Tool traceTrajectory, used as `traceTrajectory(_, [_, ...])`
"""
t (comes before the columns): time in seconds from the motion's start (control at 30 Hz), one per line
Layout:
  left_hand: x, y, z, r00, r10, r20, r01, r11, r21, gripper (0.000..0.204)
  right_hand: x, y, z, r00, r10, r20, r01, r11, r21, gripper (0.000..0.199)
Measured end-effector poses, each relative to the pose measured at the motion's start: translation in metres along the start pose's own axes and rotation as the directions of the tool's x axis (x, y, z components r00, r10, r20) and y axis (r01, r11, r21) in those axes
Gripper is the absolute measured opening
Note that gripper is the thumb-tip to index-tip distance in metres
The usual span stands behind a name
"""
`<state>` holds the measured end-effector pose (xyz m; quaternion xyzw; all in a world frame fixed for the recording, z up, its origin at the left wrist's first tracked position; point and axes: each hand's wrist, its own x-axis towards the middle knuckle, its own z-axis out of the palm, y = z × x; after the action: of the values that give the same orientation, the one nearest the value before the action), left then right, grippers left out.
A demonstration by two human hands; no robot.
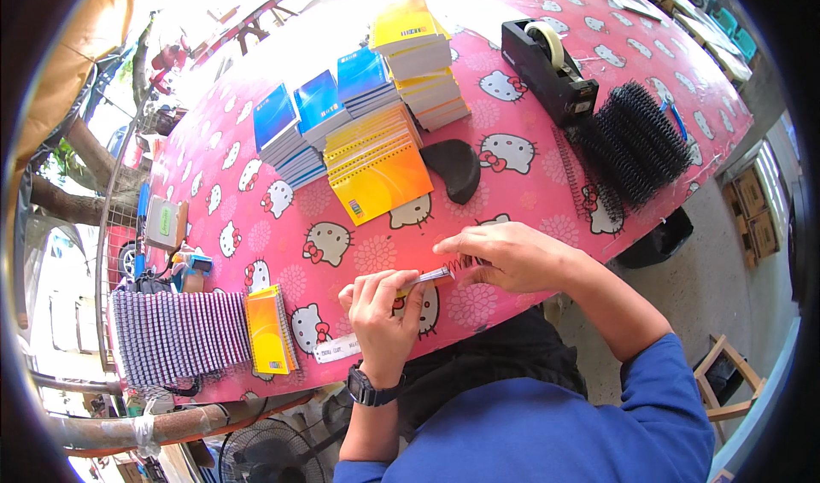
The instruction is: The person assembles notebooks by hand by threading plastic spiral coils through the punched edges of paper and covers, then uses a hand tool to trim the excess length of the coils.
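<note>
Close to the table's near edge, my left hand (383,312) pinches a small notebook (433,275), seen nearly edge-on. A dark spiral binding coil (462,263) sits at the notebook's right end. My right hand (517,257) is curled around that coil, thumb and fingers at it; the fingertips partly hide how far it is threaded. Beyond my hands stand spiral-bound yellow notebooks (382,188), blue-covered pads (318,105) and a taller stack of yellow-covered pads (427,77). To the right lies a heap of black binding coils (642,146).
A black tape dispenser (547,71) stands behind the coils. A dark curved object (454,169) lies beside the yellow notebooks. On the left are a long row of bound notebooks (179,333), yellow notebooks (267,329) and a small box (165,222). A fan (266,456) stands below the table edge.
</note>
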<state>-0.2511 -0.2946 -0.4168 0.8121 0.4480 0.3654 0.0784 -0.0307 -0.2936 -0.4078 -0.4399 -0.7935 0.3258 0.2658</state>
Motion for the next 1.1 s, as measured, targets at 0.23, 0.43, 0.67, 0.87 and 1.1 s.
traceTrajectory(0.23, [0.003,-0.001,0.001,1.0,-0.021,0.011,0.021,1.0,-0.016,0.015,0.004,0.003,0.001,0.935,-0.265,-0.237,0.258,0.964,-0.06,0.018])
traceTrajectory(0.43, [0.001,0.001,0.002,1.0,-0.024,0.006,0.024,1.0,-0.001,0.015,0.003,0.014,0.003,0.988,-0.144,-0.063,0.146,0.989,0.025,0.021])
traceTrajectory(0.67, [0.001,0.011,0.012,0.998,0.064,0.022,-0.062,0.995,-0.083,0.024,0.005,0.006,0.006,0.98,-0.192,-0.047,0.194,0.98,0.035,0.042])
traceTrajectory(0.87, [-0.001,0.011,0.011,0.968,0.16,0.193,-0.148,0.986,-0.075,0.023,0.036,0.045,-0.028,0.932,-0.224,-0.285,0.177,0.967,-0.182,0.046])
traceTrajectory(1.1, [-0.002,0.006,-0.002,0.953,0.148,0.263,-0.135,0.988,-0.07,0.021,0.072,0.079,-0.044,0.985,0.167,0.031,-0.145,0.922,-0.358,0.09])
